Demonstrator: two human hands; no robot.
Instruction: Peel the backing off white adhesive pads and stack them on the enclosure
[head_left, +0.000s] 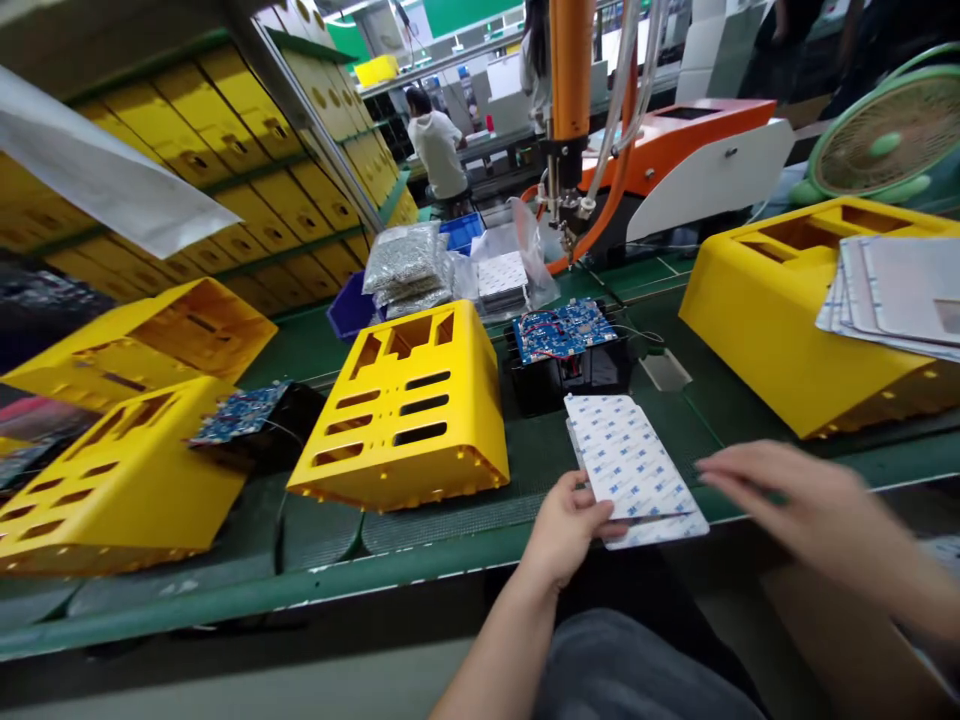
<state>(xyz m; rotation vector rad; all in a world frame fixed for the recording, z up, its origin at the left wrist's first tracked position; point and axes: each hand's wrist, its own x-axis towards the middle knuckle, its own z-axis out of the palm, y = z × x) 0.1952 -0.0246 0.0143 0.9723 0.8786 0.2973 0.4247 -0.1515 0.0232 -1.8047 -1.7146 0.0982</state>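
My left hand [566, 530] is gripping a sheet of adhesive pads [634, 465] by its lower edge; my right hand [780, 500] is hovering open beside it, over the green bench mat [536, 465].

Matt white paper adhesive sheet [630, 460]

right hand [795, 510] blurred | tape sheet [628, 470] lettering too small | fan [885, 130] cut off
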